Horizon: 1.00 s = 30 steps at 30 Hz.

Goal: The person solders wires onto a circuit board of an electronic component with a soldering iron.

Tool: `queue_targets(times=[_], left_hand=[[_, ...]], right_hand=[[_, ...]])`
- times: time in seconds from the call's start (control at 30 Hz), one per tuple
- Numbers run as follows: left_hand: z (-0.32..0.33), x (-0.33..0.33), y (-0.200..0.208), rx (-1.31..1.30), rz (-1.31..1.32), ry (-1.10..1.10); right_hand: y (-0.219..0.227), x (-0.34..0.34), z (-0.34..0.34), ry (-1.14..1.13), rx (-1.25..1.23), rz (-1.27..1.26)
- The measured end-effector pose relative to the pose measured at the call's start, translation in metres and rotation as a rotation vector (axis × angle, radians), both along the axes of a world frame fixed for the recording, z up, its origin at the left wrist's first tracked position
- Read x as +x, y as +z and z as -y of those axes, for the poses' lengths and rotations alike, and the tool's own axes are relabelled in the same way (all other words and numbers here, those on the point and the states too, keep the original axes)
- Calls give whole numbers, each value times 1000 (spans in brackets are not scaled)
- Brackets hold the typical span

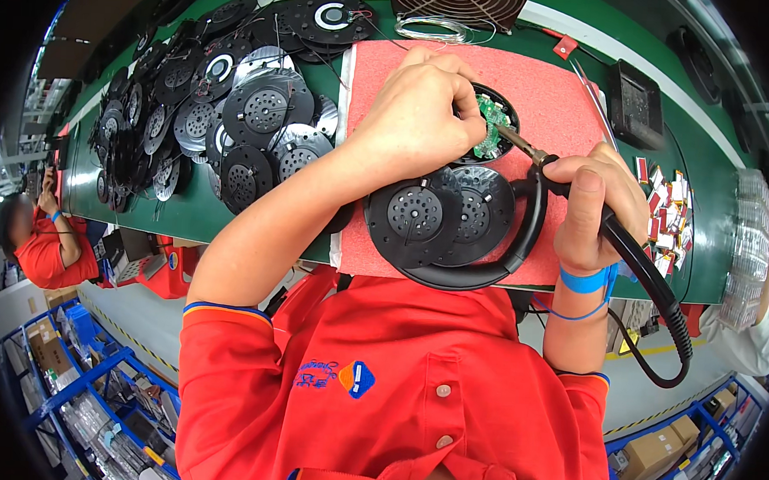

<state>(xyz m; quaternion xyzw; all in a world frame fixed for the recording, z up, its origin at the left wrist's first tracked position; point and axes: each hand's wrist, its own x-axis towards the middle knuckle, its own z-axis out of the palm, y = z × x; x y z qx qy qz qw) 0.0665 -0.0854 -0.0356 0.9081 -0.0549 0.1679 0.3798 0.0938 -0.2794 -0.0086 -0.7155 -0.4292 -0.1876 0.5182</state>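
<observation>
My right hand (pixel 602 199) is wrapped round a soldering iron (pixel 636 253), its cord curving down to the right. The iron's metal tip reaches a green circuit board (pixel 492 124) inside a round black housing (pixel 515 108). At the board's left edge, the fingers of my left hand (pixel 421 116) are pinched together; whatever they hold is hidden. Just below lie two overlapping black discs with perforated centres (pixel 416 214), resting with a thick black ring-shaped piece (pixel 523 243). All of this sits on a pink foam mat (pixel 376 74).
Left of the mat, many black and silver discs with wires (pixel 265 108) are heaped on the green table. A fan grille (pixel 458 0) and a coil of solder wire (pixel 430 29) are behind. To the right are a black tray (pixel 635 105), small red-white parts (pixel 669 211) and stacked clear trays (pixel 747 250).
</observation>
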Motion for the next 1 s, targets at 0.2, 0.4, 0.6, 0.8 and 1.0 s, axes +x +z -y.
queue_targets(times=[0.2,0.4,0.6,0.8,1.0], left_hand=[[1,0,0,1,5,9],[4,-2,3,45,27,14],[4,-2,4,44,39,7],[5,-3,6,37,5,-1],[3,-5,10,37,-107,-21]], right_hand=[[-1,4,1,20,-17,26],[-1,5,0,25,-13,41],[-1,6,1,24,8,47],[-1,5,3,12,31,53],[-3,6,5,7,75,55]])
